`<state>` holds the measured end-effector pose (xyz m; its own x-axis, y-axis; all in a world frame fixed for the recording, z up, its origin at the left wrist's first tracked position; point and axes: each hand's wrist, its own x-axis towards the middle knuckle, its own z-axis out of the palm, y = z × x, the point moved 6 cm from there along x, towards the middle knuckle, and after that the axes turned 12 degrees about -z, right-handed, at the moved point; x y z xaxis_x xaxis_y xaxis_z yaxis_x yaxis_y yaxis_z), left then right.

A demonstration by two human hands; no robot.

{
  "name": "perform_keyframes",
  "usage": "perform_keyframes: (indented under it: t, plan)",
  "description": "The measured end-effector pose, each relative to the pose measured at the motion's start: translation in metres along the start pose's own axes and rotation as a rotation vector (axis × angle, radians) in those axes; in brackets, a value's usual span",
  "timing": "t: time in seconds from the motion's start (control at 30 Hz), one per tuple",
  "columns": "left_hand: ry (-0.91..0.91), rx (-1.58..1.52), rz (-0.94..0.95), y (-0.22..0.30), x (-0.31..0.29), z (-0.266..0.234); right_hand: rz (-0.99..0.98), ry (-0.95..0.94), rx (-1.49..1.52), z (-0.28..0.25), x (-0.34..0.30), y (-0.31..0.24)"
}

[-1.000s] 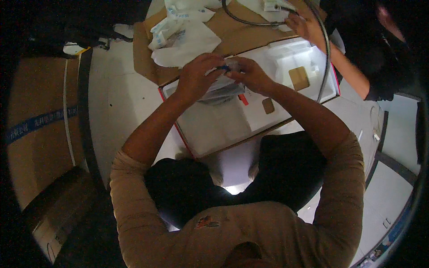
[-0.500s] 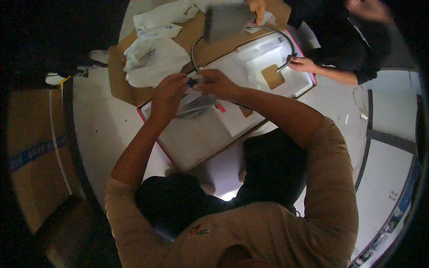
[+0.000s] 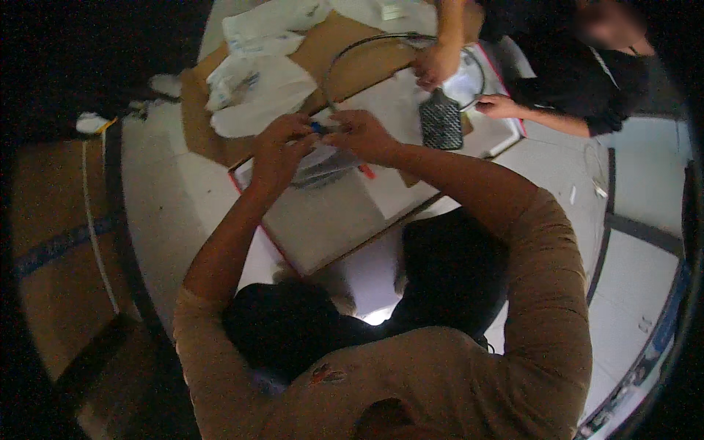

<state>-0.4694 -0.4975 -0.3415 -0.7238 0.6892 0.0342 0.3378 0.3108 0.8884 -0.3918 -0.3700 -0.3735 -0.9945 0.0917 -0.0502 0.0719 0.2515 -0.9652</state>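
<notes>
Above the open box, my left hand [image 3: 282, 147] and my right hand [image 3: 363, 137] meet with fingers pinched. Between their fingertips shows a small blue piece [image 3: 317, 127], too small to name. A thin grey flexible hose [image 3: 352, 50] arches from my right fingertips toward the far right. At its other end, another person's hand [image 3: 499, 107] holds it. A second hand [image 3: 438, 66] of that side grips a dark rectangular piece [image 3: 441, 123] with a mesh-like patterned face, hanging over the box's right half. My fingers hide most of the joint at the hose end.
The shallow white box [image 3: 315, 235] with red edges lies in front of my knees. Clear plastic wrapping [image 3: 323, 170] sits inside it. Beyond spreads brown cardboard [image 3: 337, 37] with white plastic bags [image 3: 268, 95]. A white cabinet [image 3: 631, 286] stands at right.
The other person's hand has brought the dark rectangular piece from the far side down over the box's right half. My hands stay together at the hose end, nearly unmoved.
</notes>
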Motion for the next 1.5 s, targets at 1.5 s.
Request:
perform_keyframes:
  t: [1.5]
  plan:
    - [-0.307, 0.038, -0.141, 0.0, 0.002, -0.006, -0.172, -0.222, 0.051, 0.008, 0.008, 0.008]
